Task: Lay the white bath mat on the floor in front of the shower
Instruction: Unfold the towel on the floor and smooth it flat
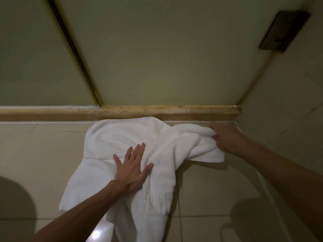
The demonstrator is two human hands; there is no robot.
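**Item:** white bath mat [122,137]. Located on tiled floor [35,154], far edge touching shower sill [174,112]. Rumpled, twisted ridge thru centre, near end bunched.
**L hand** [132,165]: laid flat, fingers spread, pressed on mat's mid-section.
**R hand** [225,137]: fingers curled round mat's far-right corner, nr side wall [288,119].
**Step (judged):** spreading. Centre best pinned by L while corner is drawn along sill till ridge is flattened; near end to be unfolded after.
**Obstruction:** R pull likely limited by side wall.
**Also noted:** glass shower door [157,58], dark wall plate [284,30].
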